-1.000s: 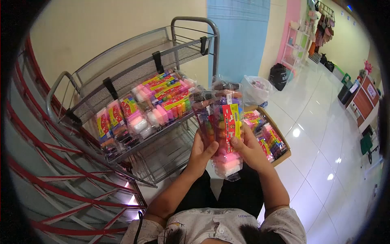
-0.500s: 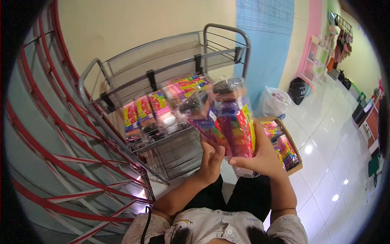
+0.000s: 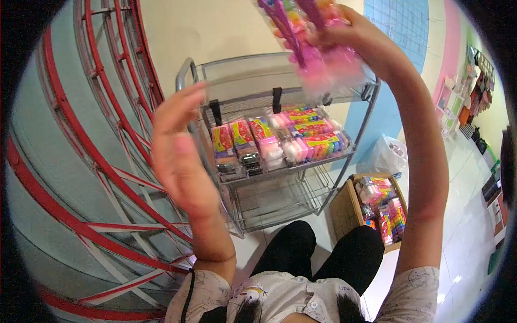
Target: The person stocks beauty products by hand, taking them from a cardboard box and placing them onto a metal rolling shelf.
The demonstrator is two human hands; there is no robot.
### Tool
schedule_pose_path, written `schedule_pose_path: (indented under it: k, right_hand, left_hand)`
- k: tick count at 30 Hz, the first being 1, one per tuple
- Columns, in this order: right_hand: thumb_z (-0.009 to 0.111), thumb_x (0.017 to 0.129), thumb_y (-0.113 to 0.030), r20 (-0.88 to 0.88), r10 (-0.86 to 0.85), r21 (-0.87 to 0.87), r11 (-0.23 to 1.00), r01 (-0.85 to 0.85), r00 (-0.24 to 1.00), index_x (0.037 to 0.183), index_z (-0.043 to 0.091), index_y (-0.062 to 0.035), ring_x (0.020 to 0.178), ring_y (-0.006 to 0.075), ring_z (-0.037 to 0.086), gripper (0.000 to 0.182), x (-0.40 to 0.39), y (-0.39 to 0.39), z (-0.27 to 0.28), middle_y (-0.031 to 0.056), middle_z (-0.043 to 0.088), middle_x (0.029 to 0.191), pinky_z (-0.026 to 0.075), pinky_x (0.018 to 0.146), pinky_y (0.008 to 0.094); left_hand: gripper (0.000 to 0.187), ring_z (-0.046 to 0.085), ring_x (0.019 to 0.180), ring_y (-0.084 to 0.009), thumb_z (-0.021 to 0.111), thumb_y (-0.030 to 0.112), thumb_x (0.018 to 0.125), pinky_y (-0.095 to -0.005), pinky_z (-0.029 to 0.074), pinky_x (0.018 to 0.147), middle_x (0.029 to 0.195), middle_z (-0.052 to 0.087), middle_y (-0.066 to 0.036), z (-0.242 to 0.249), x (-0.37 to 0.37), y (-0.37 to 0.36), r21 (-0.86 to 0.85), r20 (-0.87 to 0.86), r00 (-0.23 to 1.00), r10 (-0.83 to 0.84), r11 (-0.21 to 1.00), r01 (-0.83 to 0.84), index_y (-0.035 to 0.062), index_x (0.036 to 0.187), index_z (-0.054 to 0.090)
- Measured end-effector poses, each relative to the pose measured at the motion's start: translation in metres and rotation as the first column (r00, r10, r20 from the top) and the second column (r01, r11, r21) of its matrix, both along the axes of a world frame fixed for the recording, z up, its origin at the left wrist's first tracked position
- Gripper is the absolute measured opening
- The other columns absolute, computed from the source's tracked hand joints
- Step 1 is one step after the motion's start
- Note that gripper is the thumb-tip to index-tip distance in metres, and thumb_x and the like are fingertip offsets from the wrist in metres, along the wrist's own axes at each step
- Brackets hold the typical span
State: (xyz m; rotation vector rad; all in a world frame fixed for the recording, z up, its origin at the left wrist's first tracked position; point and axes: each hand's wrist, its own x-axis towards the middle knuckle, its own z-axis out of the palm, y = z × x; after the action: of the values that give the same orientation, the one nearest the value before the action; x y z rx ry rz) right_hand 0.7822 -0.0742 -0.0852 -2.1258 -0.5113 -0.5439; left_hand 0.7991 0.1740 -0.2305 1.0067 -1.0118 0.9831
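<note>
My right hand (image 3: 344, 33) is raised at the top, its fingers closed around clear plastic packs (image 3: 318, 67) of multicoloured pieces. These packs are blurred and partly cut off by the upper edge; they hang in front of the rack's top shelf. On the left, my left hand (image 3: 183, 156) is up with its fingers stretched out and nothing in it, smeared by motion. Between my hands, similar packs (image 3: 261, 134) with red and yellow labels lie in rows on the middle shelf of the grey metal rack (image 3: 264, 175).
A cardboard box (image 3: 344, 212) with more packs stands on the floor to the right of the rack. Behind it is a white plastic bag (image 3: 390, 153). Red metal bars (image 3: 67, 202) run along the left side. A small white shelf (image 3: 451, 107) stands farther back.
My hands have come apart. The right hand has lifted the packs up to the top of the view. My left hand has let go and moved left. Another pack now shows on the shelf.
</note>
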Motion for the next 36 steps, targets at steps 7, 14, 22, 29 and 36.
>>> schedule_pose_path:
  k: [7,14,22,29,36]
  right_hand:
    - [0.075,0.073,-0.033,-0.544,-0.025,-0.105,0.994,-0.038,0.839,0.087,0.068,-0.0095,0.060,0.0171,0.064,0.028,0.128,0.051,-0.005,0.0049,0.068,0.076,0.051,0.057,0.0282]
    - [0.075,0.075,-0.034,-0.682,0.041,-0.130,0.976,-0.177,0.731,0.097,0.066,-0.0106,0.080,0.0163,0.066,0.033,0.168,0.100,-0.031,0.0048,0.067,0.091,0.054,0.069,0.0297]
    - [0.060,0.082,-0.041,-0.298,-0.323,-0.522,0.843,0.130,0.898,0.097,0.068,-0.0019,0.076,0.0287,0.068,0.043,0.157,0.079,-0.024,0.0140,0.068,0.081,0.059,0.066,0.0442]
    - [0.046,0.092,-0.055,-0.387,-0.295,-0.500,0.863,0.070,0.874,0.111,0.064,-0.0017,0.088,0.0332,0.066,0.060,0.167,0.099,-0.060,0.0199,0.065,0.104,0.058,0.069,0.0483]
    - [0.038,0.097,-0.053,-0.234,-0.360,-0.423,0.874,0.238,0.903,0.120,0.055,0.0021,0.079,0.0298,0.068,0.062,0.148,0.058,-0.044,0.0200,0.067,0.096,0.056,0.066,0.0438]
  left_hand:
    - [0.025,0.052,0.118,-0.0263,0.057,0.013,0.090,-0.0373,0.036,0.103,0.123,0.057,-0.014,-0.001,0.060,0.041,0.129,-0.077,0.809,0.583,0.810,-0.572,0.0022,0.112,0.063]
    - [0.029,0.044,0.129,-0.0313,0.058,0.014,0.090,-0.0414,0.032,0.108,0.142,0.044,-0.015,-0.011,0.081,0.035,0.368,0.059,0.787,0.614,0.719,-0.589,0.0107,0.118,0.064]
    - [0.018,0.039,0.133,-0.0376,0.054,0.012,0.092,-0.0435,0.034,0.107,0.147,0.034,-0.023,-0.023,0.102,0.028,0.283,0.145,0.802,0.579,0.753,-0.594,0.0056,0.105,0.064]
    - [0.023,0.037,0.135,-0.0381,0.051,0.012,0.093,-0.0440,0.040,0.105,0.148,0.032,-0.024,-0.030,0.103,0.017,0.218,0.107,0.836,0.538,0.808,-0.548,0.0067,0.112,0.062]
    - [0.031,0.034,0.137,-0.0338,0.051,0.017,0.095,-0.0447,0.029,0.111,0.149,0.035,-0.018,-0.026,0.094,0.024,0.284,0.186,0.720,0.668,0.665,-0.690,0.0072,0.122,0.061]
